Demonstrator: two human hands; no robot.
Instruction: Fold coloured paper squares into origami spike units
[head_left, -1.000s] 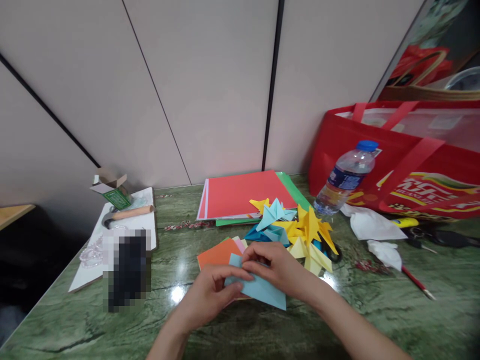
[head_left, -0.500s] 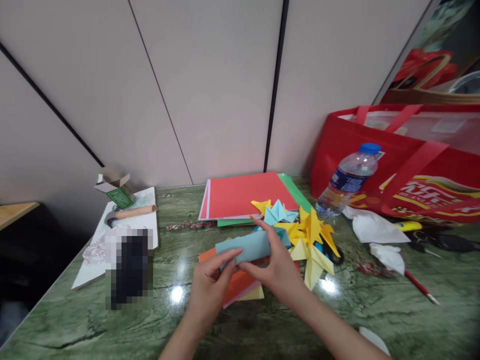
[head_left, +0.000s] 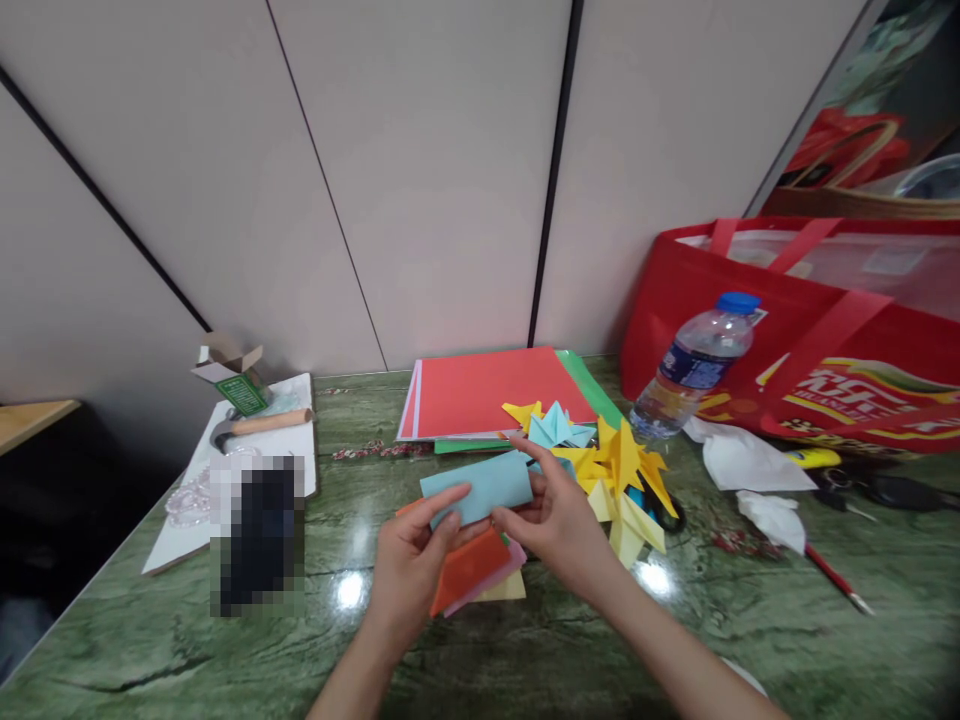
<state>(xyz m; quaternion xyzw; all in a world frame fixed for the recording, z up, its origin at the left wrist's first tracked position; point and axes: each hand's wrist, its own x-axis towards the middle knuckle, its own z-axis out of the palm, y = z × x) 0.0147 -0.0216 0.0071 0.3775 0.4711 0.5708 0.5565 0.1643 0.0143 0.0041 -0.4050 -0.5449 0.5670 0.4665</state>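
A light blue sheet of folded paper (head_left: 484,488) is held up between both hands, above the table. My left hand (head_left: 412,550) pinches its lower left corner, thumb in front. At the right end, my right hand (head_left: 551,515) grips the paper, with the index finger raised along the edge and the other fingers partly hidden behind it. Beneath the hands lies a loose pile of orange, pink and pale yellow paper (head_left: 472,572). Just beyond my right hand sit yellow folded paper pieces (head_left: 619,455) and a light blue folded piece (head_left: 555,425).
A stack of coloured sheets (head_left: 495,392) topped with red lies by the wall. On the right stand a water bottle (head_left: 694,365) and a red bag (head_left: 810,330), with crumpled tissue (head_left: 750,460) and a brush (head_left: 836,578) nearby. A white board (head_left: 289,432) carrying a small box (head_left: 241,385) is left.
The blue paper has tilted and shifted slightly left, showing more of its flat face. My right hand's fingers have moved behind its right end.
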